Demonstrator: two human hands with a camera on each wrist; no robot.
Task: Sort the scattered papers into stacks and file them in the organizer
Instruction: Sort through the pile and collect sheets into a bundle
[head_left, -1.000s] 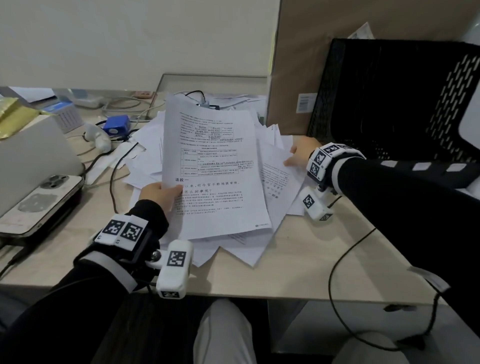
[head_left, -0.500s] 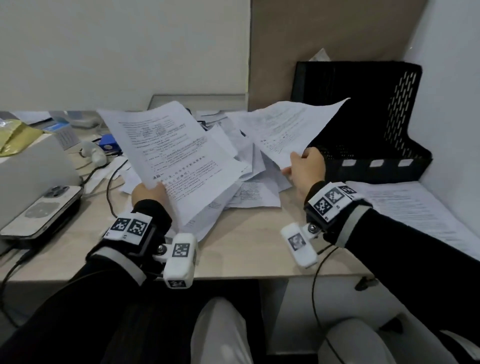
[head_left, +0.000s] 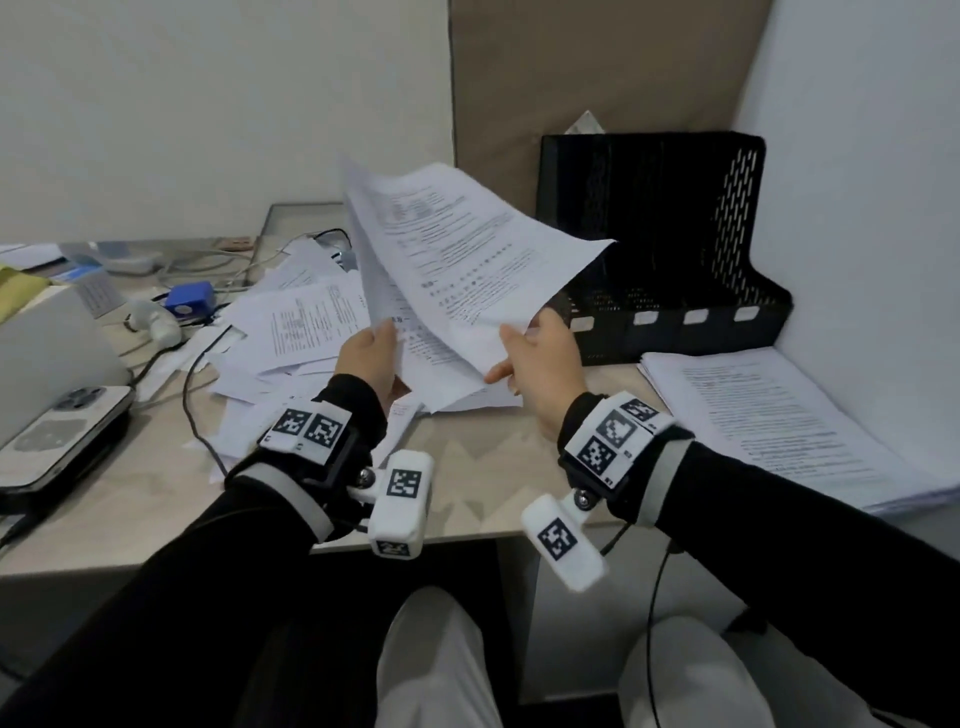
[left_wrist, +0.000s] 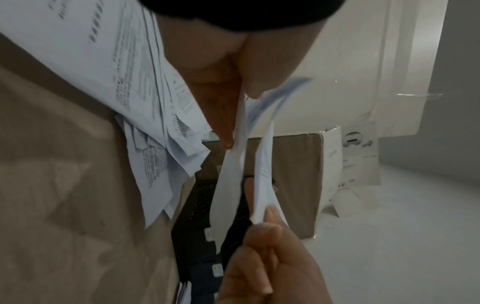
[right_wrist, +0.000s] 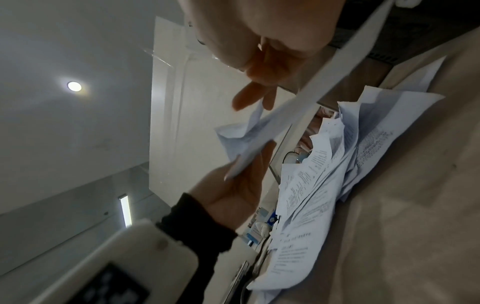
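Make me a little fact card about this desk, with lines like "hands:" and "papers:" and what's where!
left hand: pinches a printed sheet by its lower edge
right hand: pinches another printed sheet, raised above the desk
messy pile: loose papers spread on the desk behind the hands
neat stack: lies flat at the right, in front of the organizer
organizer: black mesh, stands in the back right corner; slots look empty from the head view
phone: lies at the left edge

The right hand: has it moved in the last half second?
Yes. The right hand has come in toward the left hand, away from the black organizer; their sheets now meet.
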